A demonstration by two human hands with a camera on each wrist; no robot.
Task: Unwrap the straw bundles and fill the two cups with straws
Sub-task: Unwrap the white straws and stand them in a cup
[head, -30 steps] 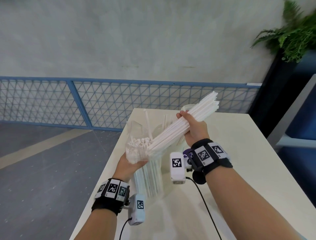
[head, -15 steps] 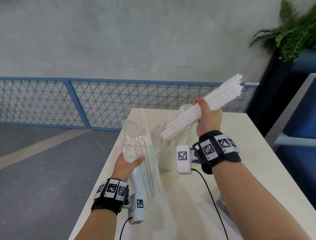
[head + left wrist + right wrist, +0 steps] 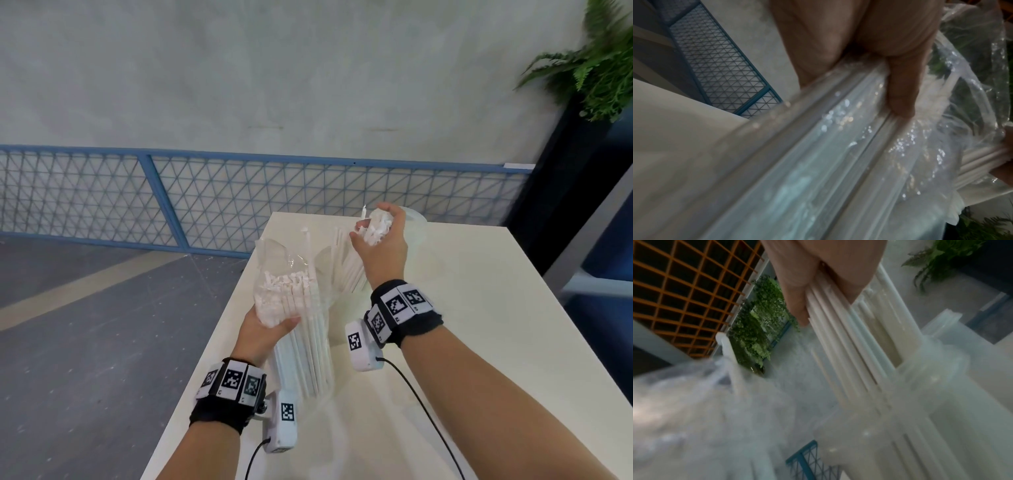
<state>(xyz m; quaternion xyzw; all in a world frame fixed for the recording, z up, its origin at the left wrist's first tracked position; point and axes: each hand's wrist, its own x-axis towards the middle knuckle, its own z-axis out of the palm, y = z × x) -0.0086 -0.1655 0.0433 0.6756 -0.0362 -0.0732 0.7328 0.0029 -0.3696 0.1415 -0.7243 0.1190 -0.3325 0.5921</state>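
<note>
Left hand grips the plastic-wrapped straw bundle upright on the table; right hand clamps loose straws standing in a clear cup; hands apart.

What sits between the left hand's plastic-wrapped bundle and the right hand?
Head view: loose straws standing in a clear cup, between the wrapped bundle and the right hand.

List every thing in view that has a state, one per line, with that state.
left hand: grips the bagged bundle near its top.
bagged bundle: upright on the table, plastic bag open at the top, straws inside.
right hand: fingers curled round a handful of straws.
handful of straws: lower ends in the near cup.
near cup: partly filled.
far cup: contents hidden.
table: bears the cups and bundle.
</note>
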